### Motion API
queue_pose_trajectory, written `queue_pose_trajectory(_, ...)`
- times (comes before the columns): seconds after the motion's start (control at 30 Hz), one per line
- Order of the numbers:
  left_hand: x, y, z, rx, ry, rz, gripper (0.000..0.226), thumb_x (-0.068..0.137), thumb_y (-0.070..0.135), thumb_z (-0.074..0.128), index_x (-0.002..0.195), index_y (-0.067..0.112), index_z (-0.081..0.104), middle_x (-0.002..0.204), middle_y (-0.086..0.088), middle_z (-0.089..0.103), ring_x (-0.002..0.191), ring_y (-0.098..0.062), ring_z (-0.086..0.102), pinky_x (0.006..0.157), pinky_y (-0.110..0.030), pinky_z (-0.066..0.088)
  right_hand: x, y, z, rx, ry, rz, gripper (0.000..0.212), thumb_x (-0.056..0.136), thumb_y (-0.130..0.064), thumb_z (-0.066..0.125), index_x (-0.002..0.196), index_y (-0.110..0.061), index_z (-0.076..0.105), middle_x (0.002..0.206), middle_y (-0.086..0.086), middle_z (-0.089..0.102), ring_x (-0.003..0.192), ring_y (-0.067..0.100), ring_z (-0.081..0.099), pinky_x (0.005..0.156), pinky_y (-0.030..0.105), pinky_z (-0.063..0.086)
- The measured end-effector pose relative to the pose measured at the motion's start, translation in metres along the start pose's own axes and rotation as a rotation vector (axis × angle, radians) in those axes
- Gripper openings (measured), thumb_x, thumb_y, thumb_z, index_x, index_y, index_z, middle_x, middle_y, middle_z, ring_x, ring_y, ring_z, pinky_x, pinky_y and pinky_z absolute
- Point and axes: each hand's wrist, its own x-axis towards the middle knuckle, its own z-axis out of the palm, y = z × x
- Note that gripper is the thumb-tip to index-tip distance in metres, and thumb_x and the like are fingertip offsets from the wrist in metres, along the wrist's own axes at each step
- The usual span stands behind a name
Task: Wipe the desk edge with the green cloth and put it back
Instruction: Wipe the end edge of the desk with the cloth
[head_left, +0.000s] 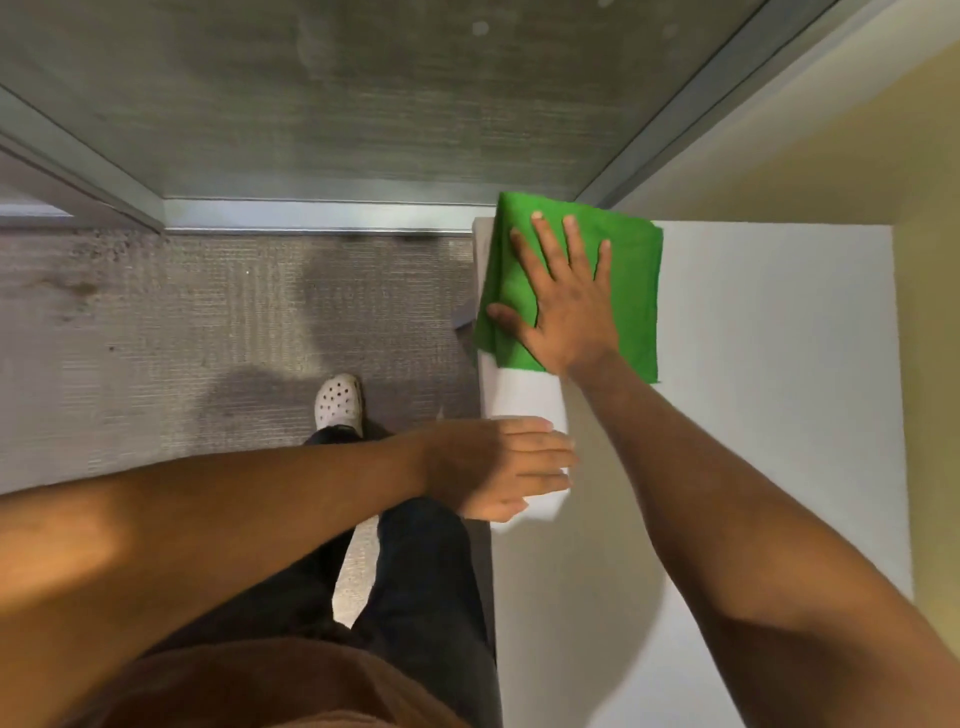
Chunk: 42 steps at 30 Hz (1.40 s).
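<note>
A folded green cloth (631, 291) lies flat on the far left corner of the white desk (753, 415), draping slightly over the left edge. My right hand (563, 301) presses flat on the cloth with fingers spread, thumb near the desk's left edge. My left hand (498, 467) rests nearer to me on the same left edge, fingers together and extended, holding nothing.
Grey carpet (208, 338) lies left of the desk, with my white perforated shoe (338, 400) and dark trousers on it. A metal-framed glass partition (311, 104) stands beyond. A yellow wall (930, 364) borders the desk on the right.
</note>
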Motion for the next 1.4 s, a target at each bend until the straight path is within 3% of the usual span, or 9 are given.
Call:
queue_pose_trajectory(0.13,0.001,0.005,0.021,-0.002,-0.020,-0.151,0.075,0.097,0.043,0.060,0.157,0.001,0.046,0.169,-0.019,0.039,0.158,-0.033,0.035,0.131,-0.048,0.020,0.018,-0.002,0.001,0.020,0.036,0.049,0.084,0.099,-0.082,0.020,0.169,-0.035,0.013,0.179,-0.002,0.011,0.166,0.035,0.006,0.128,0.071,0.005)
queue_pose_trajectory(0.3,0.010,0.039,0.046,-0.026,0.064,-0.282,0.080,0.095,0.047,0.060,0.157,-0.002,0.044,0.170,-0.020,0.036,0.160,-0.033,0.029,0.133,-0.049,0.012,-0.012,0.009,0.017,0.045,0.069,-0.039,0.061,0.111,-0.057,0.019,0.168,-0.037,0.013,0.180,-0.004,0.009,0.167,0.032,0.005,0.130,0.069,0.007)
queue_pose_trajectory(0.47,0.018,0.058,0.051,-0.019,0.120,-0.364,0.074,0.101,0.046,0.058,0.158,0.000,0.045,0.170,-0.016,0.037,0.160,-0.030,0.033,0.133,-0.048,0.017,-0.066,0.084,0.013,0.022,-0.039,-0.219,0.058,0.112,-0.052,0.018,0.168,-0.040,0.008,0.180,-0.008,0.006,0.167,0.026,0.000,0.130,0.068,0.009)
queue_pose_trajectory(0.77,0.030,0.066,0.069,0.002,0.208,-0.541,0.078,0.099,0.049,0.056,0.162,0.008,0.037,0.173,-0.009,0.034,0.161,-0.022,0.026,0.134,-0.046,0.012,0.037,0.028,-0.001,0.116,0.118,0.250,0.062,0.113,-0.049,0.022,0.170,-0.027,0.014,0.179,-0.002,0.015,0.167,0.031,0.005,0.131,0.068,0.002)
queue_pose_trajectory(0.93,0.025,0.068,0.073,0.078,0.149,-0.470,0.072,0.101,0.043,0.053,0.161,0.006,0.038,0.172,-0.011,0.034,0.162,-0.027,0.025,0.132,-0.052,0.016,-0.021,-0.006,0.023,0.054,0.040,-0.242,0.062,0.111,-0.048,0.032,0.169,-0.030,0.019,0.179,-0.005,0.013,0.166,0.033,0.009,0.130,0.064,0.005)
queue_pose_trajectory(1.03,0.025,0.067,0.073,0.062,0.134,-0.452,0.066,0.106,0.040,0.044,0.163,0.006,0.035,0.174,-0.011,0.030,0.164,-0.028,0.019,0.133,-0.053,0.015,-0.024,0.034,0.016,-0.008,-0.019,-0.463,0.061,0.110,-0.045,0.031,0.168,-0.032,0.019,0.178,-0.007,0.015,0.166,0.027,0.012,0.131,0.062,0.010)
queue_pose_trajectory(1.23,0.027,0.067,0.073,0.010,0.139,-0.497,0.072,0.105,0.046,0.045,0.166,0.011,0.027,0.176,-0.006,0.024,0.165,-0.024,0.015,0.133,-0.051,0.016,-0.031,0.073,0.010,0.166,0.119,0.198,0.060,0.114,-0.044,0.024,0.170,-0.025,0.014,0.180,-0.003,0.009,0.167,0.027,0.005,0.134,0.060,0.006)
queue_pose_trajectory(1.3,0.027,0.068,0.072,0.001,0.137,-0.500,0.074,0.104,0.044,0.048,0.166,0.011,0.028,0.176,-0.007,0.024,0.165,-0.024,0.015,0.133,-0.052,0.017,-0.059,0.067,0.018,0.122,0.048,0.091,0.063,0.113,-0.049,0.018,0.170,-0.026,0.009,0.180,-0.003,0.003,0.167,0.027,-0.001,0.134,0.058,0.000)
queue_pose_trajectory(1.4,0.025,0.069,0.071,0.008,0.142,-0.501,0.073,0.102,0.042,0.050,0.165,0.009,0.031,0.175,-0.008,0.028,0.165,-0.024,0.017,0.132,-0.052,0.020,-0.102,0.098,0.020,0.006,-0.132,-0.351,0.060,0.113,-0.052,0.016,0.169,-0.037,0.003,0.179,-0.010,0.001,0.167,0.023,-0.003,0.134,0.059,0.003)
